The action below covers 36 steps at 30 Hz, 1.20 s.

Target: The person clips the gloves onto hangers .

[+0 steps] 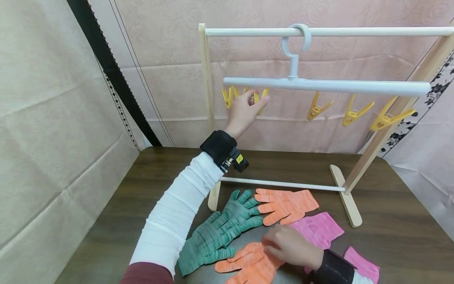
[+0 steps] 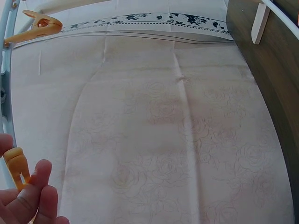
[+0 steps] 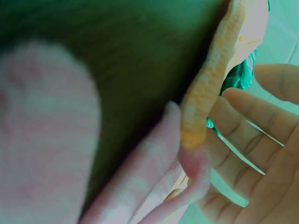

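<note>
High at the left part of a light blue hanger [image 1: 340,85], my left hand [image 1: 242,112] pinches a yellow clothespin [image 2: 17,165] between thumb and fingers. Other yellow clothespins [image 1: 227,98] hang beside it, partly behind the hand. Down on the table, my right hand [image 1: 292,245] is over the near orange glove [image 1: 250,265] and touches or hovers just above it; which one, I cannot tell. The right wrist view shows its fingers [image 3: 254,140] extended and slightly spread beside an orange edge. A pink glove [image 1: 320,228] lies partly under that forearm.
The hanger hooks over the top bar [image 1: 248,32] of a wooden rack. Several clothespins [image 1: 390,118] dangle at its right side. Green gloves [image 1: 216,236], another orange glove [image 1: 287,205] and a pink cuff [image 1: 361,266] lie on the brown table [image 1: 106,228]. A low white rod [image 1: 283,184] joins the rack's feet.
</note>
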Available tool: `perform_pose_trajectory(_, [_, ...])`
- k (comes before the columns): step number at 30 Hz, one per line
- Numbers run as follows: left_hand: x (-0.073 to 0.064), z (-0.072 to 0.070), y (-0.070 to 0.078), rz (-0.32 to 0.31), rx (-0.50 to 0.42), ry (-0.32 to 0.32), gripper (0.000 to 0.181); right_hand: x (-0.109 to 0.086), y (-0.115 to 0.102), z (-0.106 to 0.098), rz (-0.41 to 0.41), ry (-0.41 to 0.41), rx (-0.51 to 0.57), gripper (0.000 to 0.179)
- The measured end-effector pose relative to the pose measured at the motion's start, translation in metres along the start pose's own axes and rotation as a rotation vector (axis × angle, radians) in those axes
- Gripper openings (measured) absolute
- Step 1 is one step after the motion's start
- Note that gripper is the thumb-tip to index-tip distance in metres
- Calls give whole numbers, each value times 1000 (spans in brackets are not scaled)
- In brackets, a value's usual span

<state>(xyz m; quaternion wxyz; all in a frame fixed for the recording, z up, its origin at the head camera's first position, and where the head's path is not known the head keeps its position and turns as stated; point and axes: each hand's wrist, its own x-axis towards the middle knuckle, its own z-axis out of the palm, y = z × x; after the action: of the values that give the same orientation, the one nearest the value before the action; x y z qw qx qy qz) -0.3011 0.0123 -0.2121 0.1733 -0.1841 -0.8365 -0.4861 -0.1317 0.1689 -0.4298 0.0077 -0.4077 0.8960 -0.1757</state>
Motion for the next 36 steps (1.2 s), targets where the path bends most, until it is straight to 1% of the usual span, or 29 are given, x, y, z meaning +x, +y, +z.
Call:
perform_pose_trajectory(3, [-1, 0, 0, -9, 10, -10, 44, 0, 0, -1, 17, 5, -5, 9])
perform_pose_trajectory(6, [-2, -1, 0, -8, 24, -20, 43, 0, 0, -4, 40, -2, 26, 9])
perform_pose_trajectory(8, [-3, -2, 0, -4, 34, -26, 42, 1, 1, -7, 55, 28, 31, 8])
perform_pose_trajectory(9, [-4, -2, 0, -2, 37, -29, 42, 2, 2, -10, 78, 53, 30, 8])
perform_pose_trajectory(11, [-4, -3, 1, 2, 44, -34, 41, 3, 5, -19, 168, 120, 17, 7])
perform_pose_trajectory(13, [-5, -3, 1, 6, 47, -39, 42, 4, 10, -31, 304, 194, -2, 9])
perform_pose_trajectory(16, [-6, -3, 1, 15, 53, -44, 42, 2, 21, -52, 516, 261, -18, 12])
perform_pose_trajectory(17, [-6, -3, 1, 19, 52, -46, 42, 1, 26, -58, 568, 274, -28, 14])
perform_pose_trajectory(19, [-7, -3, 1, 22, 56, -50, 42, -4, 37, -68, 624, 289, -38, 18])
perform_pose_trajectory(22, [-8, -3, 1, 24, 60, -59, 42, -10, 52, -76, 672, 284, -56, 25])
perform_pose_trajectory(25, [-8, -3, 0, 25, 66, -66, 42, -14, 66, -78, 710, 250, -44, 29])
perform_pose_trajectory(29, [-8, -3, 0, 25, 60, -76, 38, -18, 78, -75, 775, 204, -7, 37])
perform_pose_trajectory(32, [-9, -2, 1, 25, 52, -90, 35, -20, 85, -72, 828, 167, 7, 46])
perform_pose_trajectory(36, [-10, -2, 1, 21, 53, -105, 33, -24, 95, -66, 891, 109, 15, 49])
